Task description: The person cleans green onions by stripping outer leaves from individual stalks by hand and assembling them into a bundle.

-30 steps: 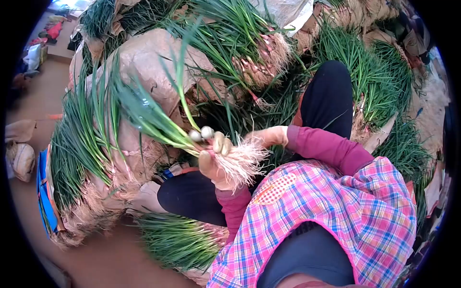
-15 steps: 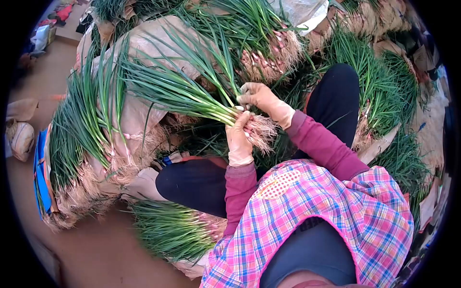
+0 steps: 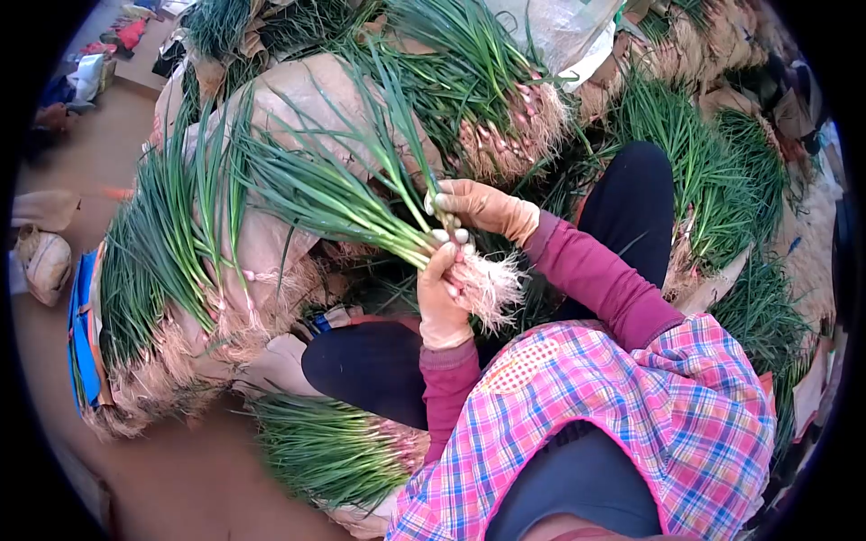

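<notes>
My left hand (image 3: pixel 442 302), in a pale thin glove, is closed around a bunch of spring onions (image 3: pixel 388 230) just above their white roots. The long green leaves fan out to the upper left, and the tangled roots hang to the right of my thumb. My right hand (image 3: pixel 487 209), gloved too, is beside it with its fingers pinched on a few spring onion stalks (image 3: pixel 397 149) near their base. These stalks stand a little apart from the main bunch. The exact grip of the right fingertips is partly hidden.
Rows of spring onions (image 3: pixel 162 261) lie on a cloth-covered mound (image 3: pixel 298 90) at the left. A thick pile (image 3: pixel 514 117) sits beyond my hands, with more onions (image 3: pixel 690 171) to the right and a bundle (image 3: pixel 343 446) by my leg. Brown floor (image 3: pixel 207 478) shows at lower left.
Both hands have shifted slightly left and down in view with the bunch. The stalks in my right hand now stand more upright, and the roots are turned more toward the camera.
</notes>
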Demonstrator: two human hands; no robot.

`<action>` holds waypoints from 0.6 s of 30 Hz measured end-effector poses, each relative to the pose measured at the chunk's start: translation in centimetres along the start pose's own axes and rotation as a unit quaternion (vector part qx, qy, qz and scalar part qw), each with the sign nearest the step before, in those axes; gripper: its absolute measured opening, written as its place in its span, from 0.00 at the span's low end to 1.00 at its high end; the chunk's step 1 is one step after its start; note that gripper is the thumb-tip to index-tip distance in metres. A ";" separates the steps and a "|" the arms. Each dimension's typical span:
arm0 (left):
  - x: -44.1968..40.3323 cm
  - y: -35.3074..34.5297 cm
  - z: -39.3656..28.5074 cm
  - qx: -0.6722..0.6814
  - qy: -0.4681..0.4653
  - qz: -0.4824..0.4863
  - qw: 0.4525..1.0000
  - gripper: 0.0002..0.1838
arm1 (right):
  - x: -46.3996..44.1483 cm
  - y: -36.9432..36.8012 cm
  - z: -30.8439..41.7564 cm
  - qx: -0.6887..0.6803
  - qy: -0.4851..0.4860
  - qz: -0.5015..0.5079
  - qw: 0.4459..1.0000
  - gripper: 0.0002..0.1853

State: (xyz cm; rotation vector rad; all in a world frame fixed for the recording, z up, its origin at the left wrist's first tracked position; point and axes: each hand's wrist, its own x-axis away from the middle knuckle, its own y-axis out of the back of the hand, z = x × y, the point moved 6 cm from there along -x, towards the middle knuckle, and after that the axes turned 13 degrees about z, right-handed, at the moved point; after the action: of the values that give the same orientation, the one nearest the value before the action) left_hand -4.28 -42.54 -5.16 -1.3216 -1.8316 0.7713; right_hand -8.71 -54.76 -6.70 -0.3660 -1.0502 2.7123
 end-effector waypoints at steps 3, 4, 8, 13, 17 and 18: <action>0.5 -0.3 -1.1 -0.075 -0.065 -0.016 0.995 0.13 | 1.5 1.9 3.2 0.329 0.059 -0.242 0.911 0.08; 0.6 -1.1 -1.4 -0.063 -0.076 0.007 0.995 0.14 | 2.8 3.8 4.0 0.444 0.002 -0.339 0.829 0.07; 0.6 -3.4 -2.0 0.003 -0.132 0.096 0.987 0.16 | 3.8 3.2 0.6 0.655 -0.217 -0.005 0.724 0.09; -0.9 -1.8 0.6 -0.017 -0.056 0.057 0.997 0.30 | 5.1 12.6 13.9 0.727 -0.222 -0.460 0.459 0.13; -2.7 -0.7 2.2 0.013 -0.045 0.082 0.995 0.19 | 3.3 13.1 14.5 0.719 -0.231 -0.424 0.499 0.13; -3.2 -0.5 2.4 0.002 -0.049 0.071 0.996 0.20 | 3.7 11.1 13.3 0.559 -0.147 -0.440 0.687 0.15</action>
State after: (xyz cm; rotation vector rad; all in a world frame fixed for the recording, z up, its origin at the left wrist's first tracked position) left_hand -5.91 -45.86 -6.79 -1.4474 -1.8243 0.9283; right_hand -17.43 -70.14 -5.28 0.6425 0.4837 1.9492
